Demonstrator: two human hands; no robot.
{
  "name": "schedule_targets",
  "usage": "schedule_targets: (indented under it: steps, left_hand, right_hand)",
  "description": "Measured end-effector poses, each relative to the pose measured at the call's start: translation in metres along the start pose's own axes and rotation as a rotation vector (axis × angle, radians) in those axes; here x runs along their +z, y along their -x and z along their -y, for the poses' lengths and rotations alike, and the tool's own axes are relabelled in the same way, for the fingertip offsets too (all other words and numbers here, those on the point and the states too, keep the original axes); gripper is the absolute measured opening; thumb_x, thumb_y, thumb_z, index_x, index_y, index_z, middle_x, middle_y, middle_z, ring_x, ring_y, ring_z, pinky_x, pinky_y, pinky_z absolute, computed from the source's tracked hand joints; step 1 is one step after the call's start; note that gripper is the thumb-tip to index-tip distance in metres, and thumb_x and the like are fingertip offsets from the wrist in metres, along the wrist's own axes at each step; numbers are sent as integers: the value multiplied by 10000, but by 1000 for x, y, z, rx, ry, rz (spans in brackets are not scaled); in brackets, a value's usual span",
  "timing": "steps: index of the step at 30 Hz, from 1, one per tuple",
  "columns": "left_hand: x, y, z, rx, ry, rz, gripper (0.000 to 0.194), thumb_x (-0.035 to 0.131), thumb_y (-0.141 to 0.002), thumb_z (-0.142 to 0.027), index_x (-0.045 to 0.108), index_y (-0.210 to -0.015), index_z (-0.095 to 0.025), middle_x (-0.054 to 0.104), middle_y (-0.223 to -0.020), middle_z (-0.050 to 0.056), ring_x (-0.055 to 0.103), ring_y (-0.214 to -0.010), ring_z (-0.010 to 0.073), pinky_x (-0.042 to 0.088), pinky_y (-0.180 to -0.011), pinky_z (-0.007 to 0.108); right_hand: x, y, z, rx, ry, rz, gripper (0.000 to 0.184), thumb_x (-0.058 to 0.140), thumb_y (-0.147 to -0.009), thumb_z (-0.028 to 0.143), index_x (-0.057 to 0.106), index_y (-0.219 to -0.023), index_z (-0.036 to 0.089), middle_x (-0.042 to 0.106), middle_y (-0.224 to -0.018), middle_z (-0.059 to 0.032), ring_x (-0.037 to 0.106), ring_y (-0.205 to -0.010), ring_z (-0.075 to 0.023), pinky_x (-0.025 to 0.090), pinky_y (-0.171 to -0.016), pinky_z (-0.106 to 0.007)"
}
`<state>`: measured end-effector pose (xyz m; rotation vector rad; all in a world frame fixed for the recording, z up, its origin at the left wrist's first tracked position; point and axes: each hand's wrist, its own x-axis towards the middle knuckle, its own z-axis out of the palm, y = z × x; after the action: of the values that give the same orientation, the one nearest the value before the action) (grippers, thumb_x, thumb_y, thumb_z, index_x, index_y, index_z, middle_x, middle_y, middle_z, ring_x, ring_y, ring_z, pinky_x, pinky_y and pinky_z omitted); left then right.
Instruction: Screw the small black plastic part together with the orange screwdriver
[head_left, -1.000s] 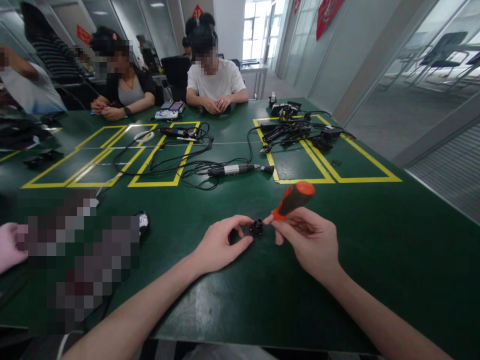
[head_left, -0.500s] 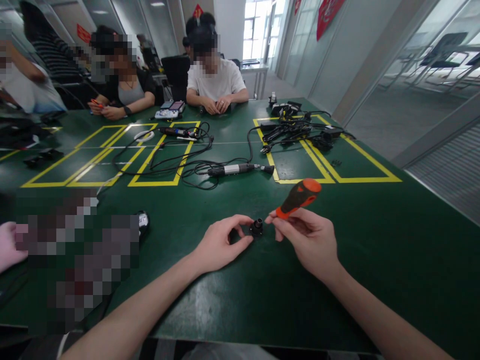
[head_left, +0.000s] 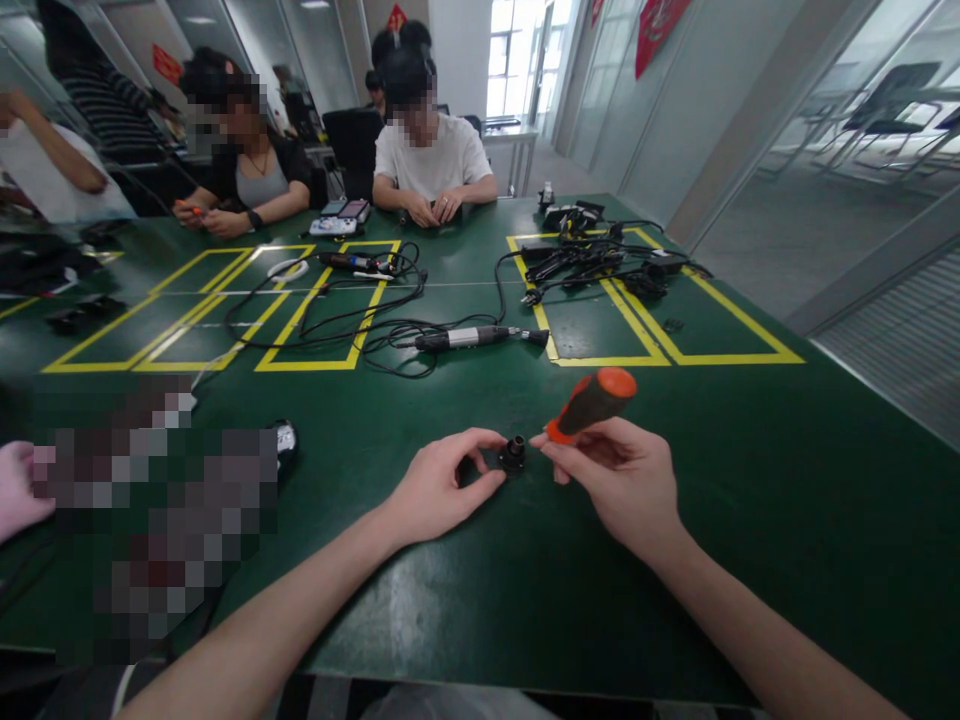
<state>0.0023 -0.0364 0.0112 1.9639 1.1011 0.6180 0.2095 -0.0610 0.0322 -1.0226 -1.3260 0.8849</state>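
A small black round part with a raised hollow neck [head_left: 514, 455] stands on the green table. My left hand [head_left: 446, 487] grips it from the left between thumb and forefinger. In my right hand [head_left: 619, 475] is a screwdriver [head_left: 596, 402] with an orange and dark handle. The handle tilts up and to the right, and the fingers close around its lower end. The shaft and tip cannot be made out; the fingertips are just right of the black part, a small gap away.
Ahead lies a black and silver electric screwdriver [head_left: 472, 338] with a looping cable. A pile of black cables [head_left: 592, 255] lies on yellow-taped rectangles. Blurred-out items and another person's hand [head_left: 22, 490] are at left. Two people [head_left: 431, 160] sit across the green table [head_left: 750, 480].
The screwdriver handle has tipped slightly, its top end now a little lower and further left. My left hand and the black part stay in place.
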Motion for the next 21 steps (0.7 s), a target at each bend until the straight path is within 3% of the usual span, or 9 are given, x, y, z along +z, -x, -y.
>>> schedule_targets:
  steps: [5,9,13,18,21]
  left_hand:
    - [0,-1,0,-10,4,7,331,645,-917,-313,673,-1235,-226,734,-903,1,647,-736,141,449,-633,244]
    - [0,0,1,-16,-7,9,331,644,-921,-329,671,-1234,-226,740,-908,5,633,-713,140,450,-626,246]
    - [0,1,0,-13,-10,9,321,647,-925,-323,673,-1231,-232,742,-907,3,632,-718,141,446,-625,246]
    - [0,1,-2,-3,-3,7,313,640,-926,-314,674,-1225,-227,738,-909,5,647,-750,150,447,-637,249]
    - [0,0,-2,-5,-9,8,317,643,-921,-305,672,-1226,-223,737,-910,6,652,-757,151,448,-640,250]
  right_hand:
    - [3,2,1,-22,-43,80,180,784,-878,376,751,-876,198,781,-785,-57,643,-507,-140,614,-511,-297]
    - [2,2,0,-86,51,56,175,786,-861,300,731,-723,208,731,-782,-44,628,-555,-143,577,-502,-286]
    - [-1,0,3,-120,107,59,238,768,-859,265,691,-639,217,664,-652,-17,605,-548,-153,539,-474,-279]
    - [-1,1,4,-106,101,91,122,708,-907,263,738,-799,213,721,-720,-25,613,-510,-139,563,-489,-283]
    - [0,4,1,-160,145,82,133,705,-898,225,731,-768,220,736,-783,-38,639,-560,-152,569,-520,-296]
